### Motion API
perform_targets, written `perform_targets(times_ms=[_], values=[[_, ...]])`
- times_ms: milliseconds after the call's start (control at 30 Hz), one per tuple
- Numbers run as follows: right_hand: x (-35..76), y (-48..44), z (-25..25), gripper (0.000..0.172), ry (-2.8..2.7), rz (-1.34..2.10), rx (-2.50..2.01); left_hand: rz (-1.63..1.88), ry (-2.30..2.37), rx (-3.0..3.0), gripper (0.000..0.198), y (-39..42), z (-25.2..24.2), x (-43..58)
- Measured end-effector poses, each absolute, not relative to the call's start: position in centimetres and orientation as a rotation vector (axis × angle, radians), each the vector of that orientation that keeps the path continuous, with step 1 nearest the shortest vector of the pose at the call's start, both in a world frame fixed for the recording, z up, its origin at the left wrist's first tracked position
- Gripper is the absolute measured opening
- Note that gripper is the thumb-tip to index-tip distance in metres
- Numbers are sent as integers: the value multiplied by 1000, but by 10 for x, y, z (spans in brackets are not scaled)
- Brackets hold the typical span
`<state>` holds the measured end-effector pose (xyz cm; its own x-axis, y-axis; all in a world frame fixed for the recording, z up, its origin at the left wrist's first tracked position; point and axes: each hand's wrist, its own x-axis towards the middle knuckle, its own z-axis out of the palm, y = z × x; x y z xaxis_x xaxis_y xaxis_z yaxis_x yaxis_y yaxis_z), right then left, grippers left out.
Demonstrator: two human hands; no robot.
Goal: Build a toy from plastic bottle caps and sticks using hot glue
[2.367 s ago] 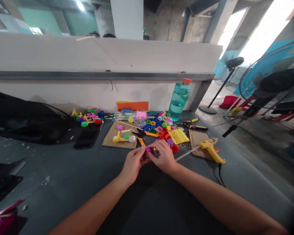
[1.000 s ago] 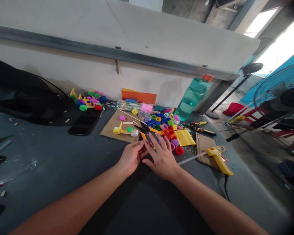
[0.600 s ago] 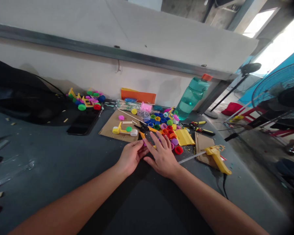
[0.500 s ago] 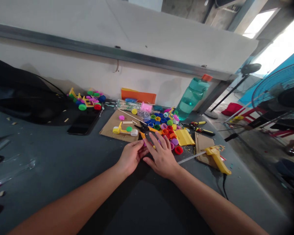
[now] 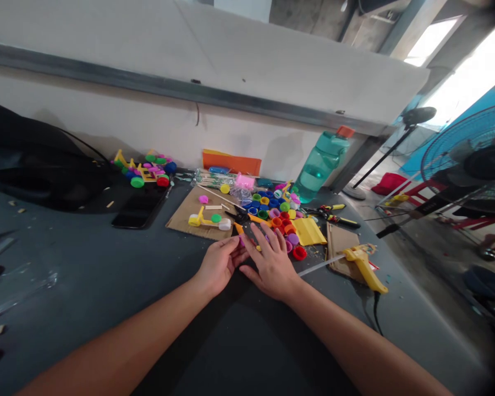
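Note:
My left hand (image 5: 219, 265) is closed, its thumb and fingers pinching a small pinkish-purple piece (image 5: 242, 241) that is mostly hidden. Beside it, my right hand (image 5: 272, 263) lies palm down with fingers spread, its fingertips over or against that piece; contact is hard to make out. Just beyond the fingers is a black tool with orange handles (image 5: 259, 219), probably cutters. A small yellow scooter-like model (image 5: 202, 220) with white and green caps rests on a cardboard sheet (image 5: 181, 215). Loose coloured bottle caps (image 5: 277, 212) are heaped past my right hand.
A yellow glue gun (image 5: 365, 267) lies on cardboard at right, its cord trailing forward. Behind stand a green water bottle (image 5: 317, 168) and pliers (image 5: 342, 221). A yellow folded piece (image 5: 309, 231) sits by the caps. At left are a phone (image 5: 136, 210) and finished-looking cap models (image 5: 146, 171).
The view has shifted very slightly. Both hands keep nearly the same pose and place, and nothing on the table has visibly moved.

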<state>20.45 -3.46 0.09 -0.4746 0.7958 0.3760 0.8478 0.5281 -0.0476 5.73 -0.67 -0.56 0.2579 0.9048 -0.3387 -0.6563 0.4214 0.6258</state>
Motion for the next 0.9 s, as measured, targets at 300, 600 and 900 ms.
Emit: perform_targets(times_ms=[300,600,900], values=[[203,-38,1,66,-2458,-247,-1382,1114,758,407,13,-6,-8,59],[199,-41,7,64,-2517,-308,-1466,1087,748,384,14,-5,-7,58],[202,-42,7,67,-2512,-317,-1458,1127,767,373,13,-5,-8,58]])
